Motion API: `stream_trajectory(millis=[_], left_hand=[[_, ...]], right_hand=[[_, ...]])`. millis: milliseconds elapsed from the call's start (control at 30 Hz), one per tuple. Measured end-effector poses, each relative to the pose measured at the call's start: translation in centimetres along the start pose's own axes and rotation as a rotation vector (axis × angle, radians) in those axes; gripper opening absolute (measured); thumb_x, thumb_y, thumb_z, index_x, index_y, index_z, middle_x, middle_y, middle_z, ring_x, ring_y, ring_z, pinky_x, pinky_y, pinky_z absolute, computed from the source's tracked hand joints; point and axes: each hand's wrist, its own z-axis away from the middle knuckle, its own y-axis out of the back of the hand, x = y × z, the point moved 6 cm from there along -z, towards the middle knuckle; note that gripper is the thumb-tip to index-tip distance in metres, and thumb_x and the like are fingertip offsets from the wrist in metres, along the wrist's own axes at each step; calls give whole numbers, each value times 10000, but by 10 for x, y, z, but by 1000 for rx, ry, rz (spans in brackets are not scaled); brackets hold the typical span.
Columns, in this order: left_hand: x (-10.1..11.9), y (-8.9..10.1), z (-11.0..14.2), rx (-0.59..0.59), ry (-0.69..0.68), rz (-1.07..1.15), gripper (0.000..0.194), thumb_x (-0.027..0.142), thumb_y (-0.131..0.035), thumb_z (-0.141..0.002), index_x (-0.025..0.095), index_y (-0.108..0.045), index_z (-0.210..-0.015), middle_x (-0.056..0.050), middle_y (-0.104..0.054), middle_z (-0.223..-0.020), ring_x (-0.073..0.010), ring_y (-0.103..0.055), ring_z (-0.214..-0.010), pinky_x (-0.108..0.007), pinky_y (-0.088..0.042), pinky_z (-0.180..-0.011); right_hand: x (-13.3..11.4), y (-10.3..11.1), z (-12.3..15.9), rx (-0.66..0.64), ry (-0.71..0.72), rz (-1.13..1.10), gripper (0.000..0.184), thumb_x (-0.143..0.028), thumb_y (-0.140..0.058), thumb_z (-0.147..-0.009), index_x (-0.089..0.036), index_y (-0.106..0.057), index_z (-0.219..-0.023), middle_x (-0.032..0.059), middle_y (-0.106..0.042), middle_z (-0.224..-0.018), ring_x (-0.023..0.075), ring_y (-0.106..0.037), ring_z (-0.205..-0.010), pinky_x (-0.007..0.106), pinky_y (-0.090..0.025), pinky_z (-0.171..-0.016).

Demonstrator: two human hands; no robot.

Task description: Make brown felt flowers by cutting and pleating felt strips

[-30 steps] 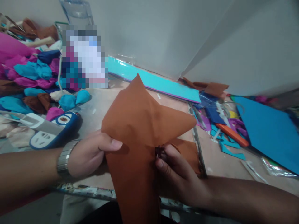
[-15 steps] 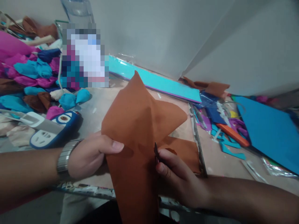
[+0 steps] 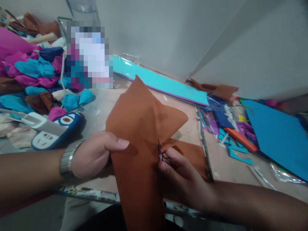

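Head view, key relation: slim dark pointed metal tool, probably scissors (image 3: 158, 149), directly at the right side of the large matte brown pliable sheet (image 3: 134, 128), blade pointing away from the body.
Brown sheet, place: held up over the pale pinkish worktable (image 3: 223, 170), between both hands, lower end hanging toward the lap.
Long axis: from the pointed far tip down toward the body, leaning slightly left at the top; roughly in line with the blade.
Nearer hand: right hand (image 3: 179, 166), just beside the blade; left hand (image 3: 93, 155) across at the opposite edge.
Left fingers: gripping the sheet's left edge, thumb flat on top, the rest hidden underneath.
Right fingers: curled around the dark tool, thumb and forefinger close together; spread of the blades too small to tell.
Sheet shape and texture: smooth, thin, softly creased; sharp peak at the top, blunt tapering flap to the right; paper or thin foam, cannot tell which.
Under the right hand: second flat brown piece (image 3: 192, 154), straight-edged, on the table.
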Motion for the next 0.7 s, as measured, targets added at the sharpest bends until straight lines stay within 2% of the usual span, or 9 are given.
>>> stream_trajectory(millis=[67, 100, 300, 500, 600, 700], left_hand=[[-8, 4, 0, 7, 141, -6, 357, 503, -855, -720, 156, -847, -804, -87, -815, -835, -222, -758, -735, -288, -619, -712], [-10, 6, 0, 19, 163, -16, 395, 539, -859, -699, 159, -845, -805, -76, -811, -825, -210, -747, -722, -294, -622, -743], [-13, 9, 4, 81, 210, -49, 497, 608, -898, -608, 171, -847, -840, -70, -818, -865, -208, -734, -735, -287, -606, -734], [-13, 8, 4, 135, 247, -51, 586, 631, -925, -524, 163, -851, -870, -92, -834, -933, -263, -776, -832, -319, -641, -779], [-13, 7, 3, 115, 236, -41, 538, 616, -926, -541, 165, -839, -822, -86, -835, -924, -282, -793, -884, -335, -648, -833], [-8, 2, 1, 59, 153, -38, 436, 554, -880, -658, 149, -835, -813, -106, -837, -903, -282, -803, -811, -341, -658, -751]], right_hand=[[-1, 1, -1, 4, -10, 11, 320, -515, -619, -1036, -224, -537, -929, 19, -556, -842, 170, -507, -769, 319, -466, -717], [-1, 1, -2, 0, -17, 9, 313, -510, -605, -1045, -221, -541, -943, 20, -565, -848, 168, -512, -769, 320, -463, -722], [-7, -2, -2, -34, 6, -55, 257, -473, -615, -1047, -217, -610, -1022, 17, -549, -835, 177, -518, -810, 315, -447, -757], [-7, -3, 0, -40, -23, -104, 259, -464, -614, -1051, -214, -606, -980, 3, -538, -854, 152, -485, -774, 298, -414, -742], [-7, -3, 1, -49, -13, -110, 263, -455, -607, -1057, -205, -615, -976, 1, -528, -863, 142, -464, -768, 290, -404, -736], [-6, -3, 1, -56, -24, -137, 262, -454, -610, -1057, -202, -627, -990, 3, -532, -864, 144, -476, -785, 287, -418, -751]])
